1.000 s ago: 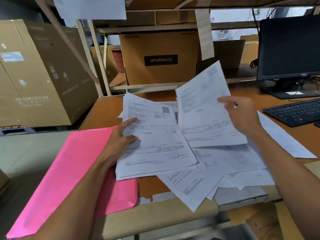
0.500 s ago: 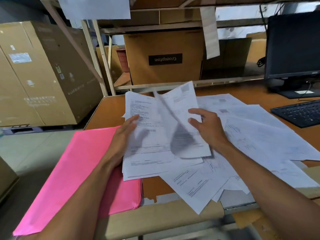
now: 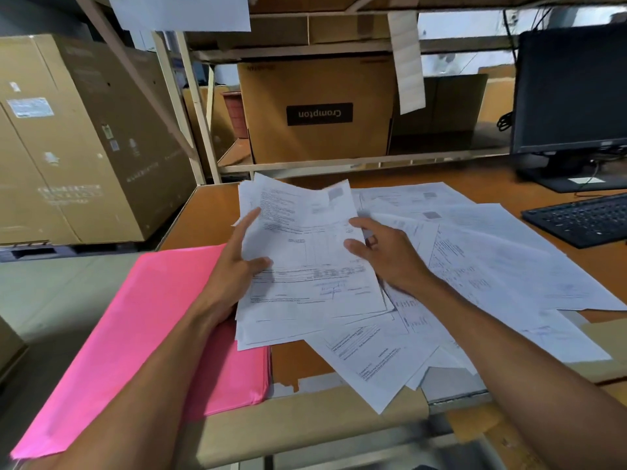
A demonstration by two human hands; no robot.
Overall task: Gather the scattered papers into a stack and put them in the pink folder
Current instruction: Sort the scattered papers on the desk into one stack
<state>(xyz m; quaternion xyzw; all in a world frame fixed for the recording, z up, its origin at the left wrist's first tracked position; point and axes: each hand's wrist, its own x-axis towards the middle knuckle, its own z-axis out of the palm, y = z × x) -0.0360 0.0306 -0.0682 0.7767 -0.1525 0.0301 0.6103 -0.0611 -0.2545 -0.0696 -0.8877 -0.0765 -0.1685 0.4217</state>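
A stack of printed papers (image 3: 305, 266) lies at the middle of the desk, partly over the pink folder (image 3: 135, 327), which sits shut at the front left and hangs over the desk edge. My left hand (image 3: 237, 269) grips the stack's left edge, thumb on top. My right hand (image 3: 383, 252) rests at the stack's right edge with fingers spread on the top sheet. Several loose papers (image 3: 492, 259) lie fanned out to the right and in front, some under my right forearm.
A black keyboard (image 3: 583, 218) and a monitor (image 3: 573, 93) stand at the right back. Cardboard boxes (image 3: 315, 110) fill the shelf behind the orange desk (image 3: 203, 215). A large carton (image 3: 78, 140) stands on the floor to the left.
My right hand carried a sheet from the right and laid it on the stack under my left hand. The left hand shifted its grip along the stack's left edge.
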